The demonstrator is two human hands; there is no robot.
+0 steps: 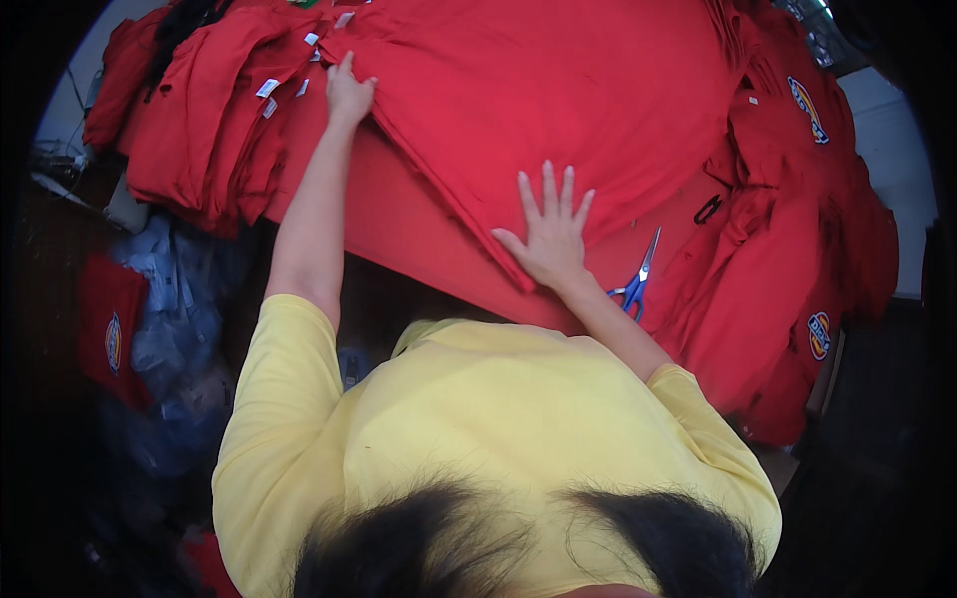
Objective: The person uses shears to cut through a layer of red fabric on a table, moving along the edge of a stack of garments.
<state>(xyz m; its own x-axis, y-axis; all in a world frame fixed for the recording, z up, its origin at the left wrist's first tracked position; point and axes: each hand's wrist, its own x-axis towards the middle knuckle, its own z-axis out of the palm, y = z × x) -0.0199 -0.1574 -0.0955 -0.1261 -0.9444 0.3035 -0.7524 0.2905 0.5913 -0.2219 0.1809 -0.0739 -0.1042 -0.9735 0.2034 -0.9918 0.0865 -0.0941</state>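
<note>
Dark hair (pixel 518 538) and a yellow short-sleeved shirt (pixel 478 419) fill the bottom of the view, closest to the camera, with both bare forearms reaching away from them over a work surface draped in red cloth (pixel 409 224).

Spread across the middle of that surface lies a large red garment (pixel 558 100), smooth and flat, its near edge running in a diagonal line from upper left down toward the centre.

Pressing down on the garment's lower corner is the right hand (pixel 551 239), palm flat, fingers straight and fanned apart, thumb stretched out to the side. Its forearm rises from the lower right.

Farther off, at the garment's upper left corner, the left hand (pixel 348 95) rests at the end of a nearly straight, outstretched arm. Its fingers are curled close together against the fabric edge; whether they pinch the cloth cannot be told.

Blue-handled scissors (pixel 636 281) lie just right of the right wrist. A stack of folded red garments (pixel 214 110) with small white tags sits to the left, and a heap of red garments (pixel 797 229) with sewn badges lies to the right.
</note>
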